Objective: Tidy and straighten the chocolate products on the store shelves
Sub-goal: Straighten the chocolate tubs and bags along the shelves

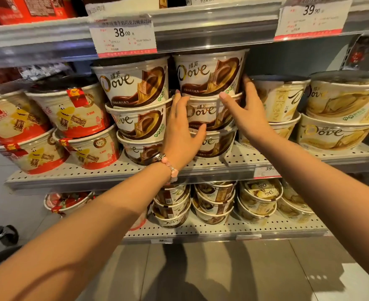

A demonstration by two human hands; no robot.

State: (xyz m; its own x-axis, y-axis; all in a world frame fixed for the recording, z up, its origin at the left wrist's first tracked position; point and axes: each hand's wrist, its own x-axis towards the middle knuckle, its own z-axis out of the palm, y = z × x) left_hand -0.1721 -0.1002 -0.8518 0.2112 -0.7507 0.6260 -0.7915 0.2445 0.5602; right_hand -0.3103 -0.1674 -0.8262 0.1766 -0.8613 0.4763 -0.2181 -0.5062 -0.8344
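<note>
Two stacks of brown Dove chocolate tubs stand on the middle shelf. In the right stack, the middle tub sits under a top tub and over a bottom tub. My left hand holds the middle tub's left side, thumb across its front. My right hand grips its right side, fingers reaching up along the top tub's edge. The left Dove stack leans slightly left.
Red-and-yellow tubs stand left of the Dove stacks, pale yellow Dove tubs to the right. A lower shelf carries more small tubs. Price tags hang from the shelf above. A dark wheeled object sits on the floor at left.
</note>
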